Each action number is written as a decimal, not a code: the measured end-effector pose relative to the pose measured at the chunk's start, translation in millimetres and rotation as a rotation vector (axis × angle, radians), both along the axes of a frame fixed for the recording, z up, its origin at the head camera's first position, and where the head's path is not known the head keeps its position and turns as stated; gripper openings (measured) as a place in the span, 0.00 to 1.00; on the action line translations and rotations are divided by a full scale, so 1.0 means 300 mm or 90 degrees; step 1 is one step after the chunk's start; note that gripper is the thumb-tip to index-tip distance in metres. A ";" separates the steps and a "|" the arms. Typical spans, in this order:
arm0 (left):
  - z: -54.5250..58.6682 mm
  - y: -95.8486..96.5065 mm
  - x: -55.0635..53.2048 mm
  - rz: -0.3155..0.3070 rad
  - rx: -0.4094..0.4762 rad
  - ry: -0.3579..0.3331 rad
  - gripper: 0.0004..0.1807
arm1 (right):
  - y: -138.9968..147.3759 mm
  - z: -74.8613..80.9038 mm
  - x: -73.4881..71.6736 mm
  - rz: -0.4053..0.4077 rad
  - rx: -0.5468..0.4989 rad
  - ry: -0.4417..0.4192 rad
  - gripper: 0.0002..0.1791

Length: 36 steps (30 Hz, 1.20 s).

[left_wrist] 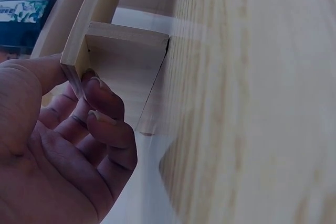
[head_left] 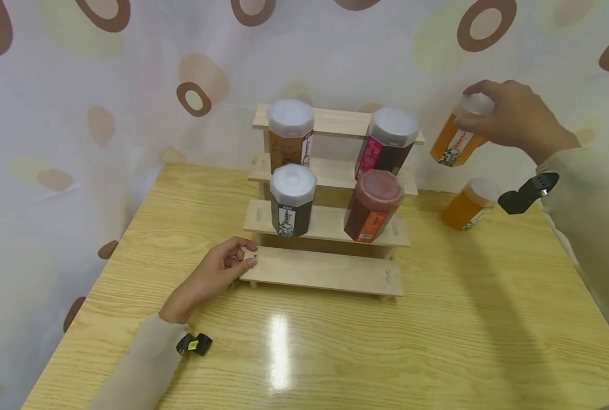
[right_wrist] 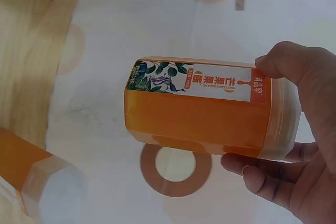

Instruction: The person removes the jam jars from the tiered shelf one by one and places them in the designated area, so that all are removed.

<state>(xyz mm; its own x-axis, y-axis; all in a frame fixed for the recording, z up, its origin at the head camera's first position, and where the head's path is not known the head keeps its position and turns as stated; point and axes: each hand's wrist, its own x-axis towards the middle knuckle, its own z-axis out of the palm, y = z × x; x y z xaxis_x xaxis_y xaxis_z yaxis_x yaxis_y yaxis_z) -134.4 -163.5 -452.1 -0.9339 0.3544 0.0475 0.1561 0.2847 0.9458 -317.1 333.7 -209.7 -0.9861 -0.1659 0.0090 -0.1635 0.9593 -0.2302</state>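
My right hand (head_left: pixel 522 119) grips a jar of orange jam (right_wrist: pixel 197 111) around its white lid. The jar is held up in the air, tilted, to the right of the top of a wooden step rack (head_left: pixel 330 270). Its label with green leaves shows in the right wrist view. My left hand (head_left: pixel 217 273) pinches the left end of the rack's lowest step, thumb above and fingers curled under the board (left_wrist: pixel 79 51) in the left wrist view. A second orange jar (head_left: pixel 463 210) stands on the table below the raised one.
On the rack's upper steps stand a brown jar (head_left: pixel 286 148), a dark jar with a pink label (head_left: pixel 386 148), a dark white-lidded jar (head_left: pixel 291 213) and a red-lidded jar (head_left: pixel 373 205). A patterned cloth (head_left: pixel 130 102) hangs behind the wood-grain table (head_left: pixel 345 353).
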 end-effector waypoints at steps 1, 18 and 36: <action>0.001 0.001 0.001 -0.001 0.000 0.002 0.13 | 0.001 -0.012 0.003 0.003 0.007 0.001 0.43; 0.000 -0.001 0.007 0.004 -0.005 -0.003 0.13 | 0.000 -0.174 0.026 0.100 0.029 -0.014 0.35; -0.006 0.001 0.007 0.002 0.006 -0.002 0.13 | -0.006 -0.369 0.047 0.112 0.005 -0.009 0.31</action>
